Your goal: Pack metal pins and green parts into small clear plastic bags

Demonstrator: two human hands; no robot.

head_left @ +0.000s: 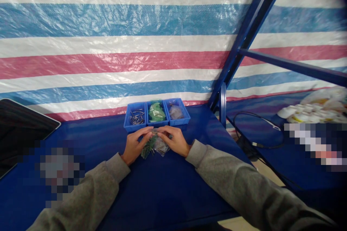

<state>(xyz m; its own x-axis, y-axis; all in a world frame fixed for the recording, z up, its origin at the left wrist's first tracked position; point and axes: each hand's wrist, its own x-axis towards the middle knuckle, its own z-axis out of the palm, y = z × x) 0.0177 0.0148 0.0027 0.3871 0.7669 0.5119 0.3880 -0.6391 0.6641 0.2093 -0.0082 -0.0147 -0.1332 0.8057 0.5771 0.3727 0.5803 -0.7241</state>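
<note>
My left hand (136,145) and my right hand (176,140) meet just in front of the blue bins. Fingers and thumbs of both are closed in a pinch on a small clear plastic bag (155,130), whose contents I cannot make out. Below them on the table lie a bag with green pieces (148,147) and a clear bag with thin metal pieces (162,147), partly covered by the fingers. Behind stand a bin with metal screw-like pieces (137,117), a bin with green plugs (156,112) and a bin with clear bags (176,112).
The blue table (162,195) ends on the right at a gap before another blue surface with a cable (260,146) and white rolls (311,112). A dark screen (21,133) stands at the left. Behind the table rise a blue metal frame (244,36) and a striped sheet (121,57).
</note>
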